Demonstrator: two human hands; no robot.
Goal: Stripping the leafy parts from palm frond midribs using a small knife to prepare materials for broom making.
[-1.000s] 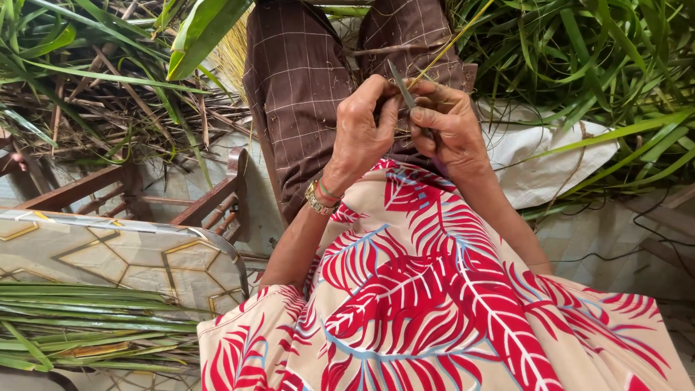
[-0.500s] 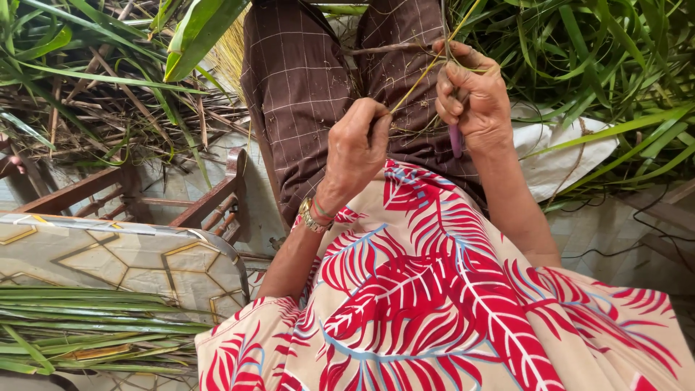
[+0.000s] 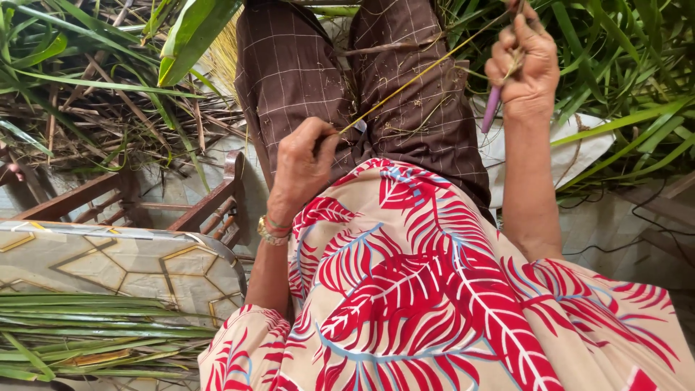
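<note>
Head view: left hand (image 3: 304,163) closed in a pinch grip on the lower end of a thin yellow leaf rib (image 3: 423,70), low over the lap. Right hand (image 3: 525,61) raised near the top edge of frame, closed around a knife with a purple handle (image 3: 491,108); handle sticks down out of the fist, blade mostly hidden by the fingers. Same hand also touches the upper end of the rib, so the rib runs taut on a diagonal between both hands, from lower left up to upper right, crossing above the brown checked cloth (image 3: 304,65) over the knees. Small fibre scraps lie scattered on that cloth. Gold bracelet (image 3: 272,233) on the left wrist. Nearer the camera, a cream garment with red leaf print (image 3: 434,289) covers the lap and fills the lower middle of frame. Behind the right hand, a white sack (image 3: 579,148) lies on the floor, partly under green palm leaves (image 3: 622,58) heaped at the right. More green and dry leaves pile up at the top left. Wooden frame (image 3: 210,206) stands at the left beside the knees. Below it, a patterned cushion (image 3: 123,264) with gold lines, and a bundle of cut green leaf strips (image 3: 94,329) lying flat at the bottom left.
</note>
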